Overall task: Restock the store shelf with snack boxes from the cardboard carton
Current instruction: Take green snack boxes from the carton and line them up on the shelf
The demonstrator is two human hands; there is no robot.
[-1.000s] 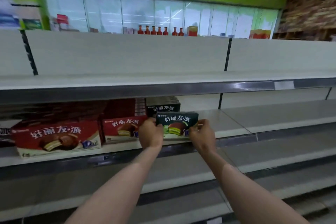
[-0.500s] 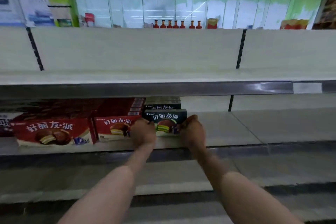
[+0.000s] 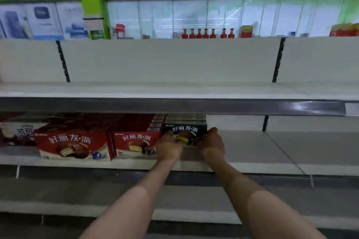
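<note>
- Snack box [image 3: 185, 134], dark green, held between two hands on the middle shelf [image 3: 252, 153], just right of the red boxes.
- Nearest: two bare arms, reaching up and forward from the bottom of the view.
- Left hand [image 3: 168, 146] on the left end of the green box, fingers curled round its edge, gripping it.
- Right hand [image 3: 212, 142] on the right end, fingers curled round that edge too, gripping it.
- Neither hand spread wide; both closed snug on the box ends.
- Probably the step now: sliding the green box back into its spot.
- To do it well: push straight back with both hands the same, so no twisting.
- Keep the left end just beside the near red box [image 3: 136, 142], not bumping it hard.
- Keep the front with the writing facing out, and line it up with the red fronts.
- Let go only with the bottom flat on the shelf.
- Behind it: more dark boxes [image 3: 186, 117] stacked under the top shelf edge, partly hidden.
- Further left: a bigger red box [image 3: 71, 146], then a blurry purple one [image 3: 19, 134] at the edge.
- Right side of the shelf: bare white boards.
- Above: top shelf [image 3: 174, 91], white, nothing seen on it.
- Far back: red bottles [image 3: 206, 33] in a row under a green wall sign.
- Cardboard carton: not in sight.
</note>
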